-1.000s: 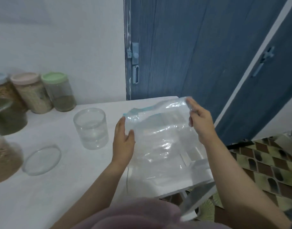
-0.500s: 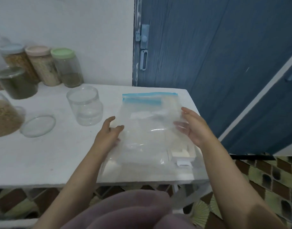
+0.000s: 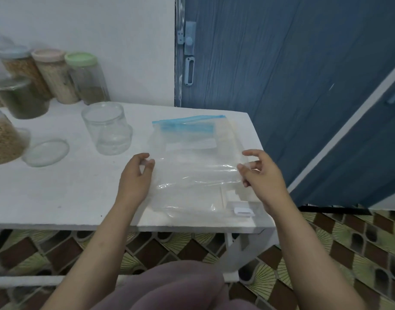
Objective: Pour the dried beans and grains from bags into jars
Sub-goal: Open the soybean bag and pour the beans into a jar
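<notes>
An empty clear zip bag (image 3: pixel 192 157) with a blue seal strip lies flat on the right part of the white table (image 3: pixel 57 193). My left hand (image 3: pixel 135 177) is at the bag's left edge, its fingers loosely curled and its fingertips touching the plastic. My right hand (image 3: pixel 261 177) is at the right edge, fingers relaxed and slightly spread. An empty, lidless glass jar (image 3: pixel 106 128) stands just left of the bag, and its glass lid (image 3: pixel 46 152) lies flat further left.
Filled jars stand at the back left: a green-lidded one (image 3: pixel 87 81), a beige-lidded one (image 3: pixel 54 74) and a blue-lidded one (image 3: pixel 19 66). In front of them are a dark-grain jar (image 3: pixel 24 99) and a tan-grain jar (image 3: pixel 2 142). A blue door (image 3: pixel 281 63) stands behind the table's right end.
The bag went from held up in both hands to lying flat on the table. Both hands have slid out to its side edges and their fingers have lifted and curled.
</notes>
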`<state>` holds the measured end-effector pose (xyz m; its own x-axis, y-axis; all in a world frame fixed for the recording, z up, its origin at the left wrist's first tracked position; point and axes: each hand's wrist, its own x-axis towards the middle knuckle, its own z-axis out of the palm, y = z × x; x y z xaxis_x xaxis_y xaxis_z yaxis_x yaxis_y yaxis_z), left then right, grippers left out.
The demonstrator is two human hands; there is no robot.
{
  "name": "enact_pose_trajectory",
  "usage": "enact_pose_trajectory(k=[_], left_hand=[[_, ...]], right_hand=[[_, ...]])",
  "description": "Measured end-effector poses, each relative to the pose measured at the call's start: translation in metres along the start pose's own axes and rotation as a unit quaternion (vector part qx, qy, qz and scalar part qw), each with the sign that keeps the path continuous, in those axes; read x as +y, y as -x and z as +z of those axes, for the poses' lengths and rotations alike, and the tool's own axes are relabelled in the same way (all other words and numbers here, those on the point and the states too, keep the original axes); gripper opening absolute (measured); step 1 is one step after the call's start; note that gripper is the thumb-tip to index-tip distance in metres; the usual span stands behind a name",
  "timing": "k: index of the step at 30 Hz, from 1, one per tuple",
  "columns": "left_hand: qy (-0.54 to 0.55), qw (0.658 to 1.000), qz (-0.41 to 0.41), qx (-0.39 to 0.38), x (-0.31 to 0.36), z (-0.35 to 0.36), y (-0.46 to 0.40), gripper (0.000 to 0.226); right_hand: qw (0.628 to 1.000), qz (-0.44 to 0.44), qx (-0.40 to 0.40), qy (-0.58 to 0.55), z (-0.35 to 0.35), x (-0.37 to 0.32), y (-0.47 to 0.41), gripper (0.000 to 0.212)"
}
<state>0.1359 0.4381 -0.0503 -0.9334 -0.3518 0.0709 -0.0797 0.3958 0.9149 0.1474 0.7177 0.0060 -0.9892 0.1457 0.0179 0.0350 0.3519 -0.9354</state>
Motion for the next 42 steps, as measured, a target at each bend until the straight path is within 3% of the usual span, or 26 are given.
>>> enact_pose_trajectory(k=[5, 12, 17, 19, 21, 23, 26, 28, 30, 33, 35, 39, 42], left_hand=[[-0.058, 0.997, 0.027, -0.035, 0.002, -0.001, 0.001, 0.045], [-0.133, 0.989, 0.037, -0.044, -0.001, 0.0, 0.005, 0.054], [-0.184, 0.98, 0.022, -0.067, -0.006, -0.001, 0.005, 0.063], [-0.215, 0.973, 0.024, -0.081, -0.009, -0.003, 0.005, 0.063], [-0.225, 0.97, 0.025, -0.091, -0.01, -0.003, 0.005, 0.06], [-0.231, 0.967, 0.017, -0.106, -0.009, -0.001, 0.006, 0.06], [-0.247, 0.961, 0.007, -0.126, -0.006, 0.003, 0.007, 0.069], [-0.264, 0.954, -0.002, -0.143, -0.003, 0.005, 0.006, 0.079], [-0.292, 0.943, 0.0, -0.158, 0.0, 0.007, 0.008, 0.089], [-0.345, 0.926, 0.017, -0.152, 0.001, 0.011, 0.014, 0.094], [-0.356, 0.923, 0.022, -0.143, 0.001, 0.013, 0.016, 0.094], [-0.352, 0.926, 0.027, -0.131, 0.004, 0.014, 0.016, 0.095], [-0.351, 0.928, 0.036, -0.116, 0.012, 0.013, 0.014, 0.095]], right_hand=[[0.995, 0.051, -0.015, -0.083, -0.008, 0.012, 0.003, 0.022], [0.999, 0.029, 0.034, -0.029, -0.006, 0.011, 0.004, 0.014], [0.999, 0.036, 0.008, -0.019, -0.006, 0.016, -0.001, 0.016], [0.998, 0.028, 0.051, 0.001, -0.01, 0.015, -0.004, 0.022], [0.988, 0.002, 0.111, 0.112, -0.015, 0.016, -0.009, 0.027], [0.97, 0.025, 0.076, 0.231, -0.016, 0.017, -0.012, 0.034], [0.959, 0.138, -0.044, 0.243, -0.007, 0.022, -0.011, 0.044], [0.955, 0.147, -0.056, 0.25, -0.003, 0.026, -0.009, 0.031], [0.963, 0.141, -0.029, 0.228, -0.003, 0.026, -0.007, 0.031], [0.976, 0.107, 0.04, 0.185, -0.009, 0.016, -0.008, 0.053], [0.968, 0.054, 0.088, 0.227, -0.013, 0.005, -0.008, 0.063], [0.937, -0.088, 0.21, 0.264, -0.019, -0.015, -0.004, 0.064], [0.924, -0.171, 0.239, 0.244, -0.02, -0.03, -0.004, 0.062]])
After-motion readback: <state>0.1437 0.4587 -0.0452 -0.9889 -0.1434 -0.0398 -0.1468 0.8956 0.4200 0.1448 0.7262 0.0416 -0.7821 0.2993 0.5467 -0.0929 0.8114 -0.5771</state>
